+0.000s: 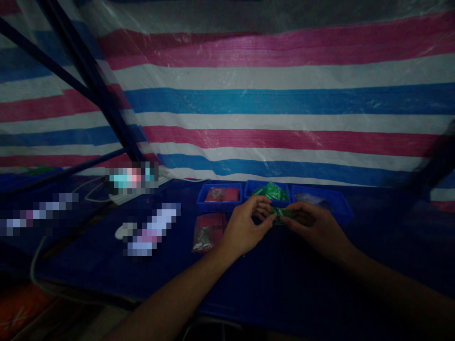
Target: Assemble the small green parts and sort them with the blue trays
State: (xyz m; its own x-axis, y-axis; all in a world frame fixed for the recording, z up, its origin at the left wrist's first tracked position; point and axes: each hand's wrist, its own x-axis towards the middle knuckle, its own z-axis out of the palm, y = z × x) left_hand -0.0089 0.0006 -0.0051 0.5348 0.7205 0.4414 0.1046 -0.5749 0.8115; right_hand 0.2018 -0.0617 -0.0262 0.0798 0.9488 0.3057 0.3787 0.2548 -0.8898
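Between my left hand (249, 225) and my right hand (316, 225) is a small green plastic packet (280, 214), pinched at the fingertips from both sides. What it contains is too dark to make out. Just behind it stands a blue tray (249, 186) holding crumpled green packets (272, 190). Another blue tray (201, 206), with flat red packets (222, 194) inside, is to the left. On the right a third blue tray (343, 210) holds clear plastic bags (313, 200), partly covered by my right hand. Beside my left forearm lie red packets (209, 225) with a clear bag (204, 238) on top.
A round white object (125, 230) and a blurred-out strip (154, 229) lie on the dark blue table (270, 289) at left. White cables (94, 194) run near a power strip (121, 196). Striped sheeting (284, 104) and dark metal poles (92, 85) stand behind.
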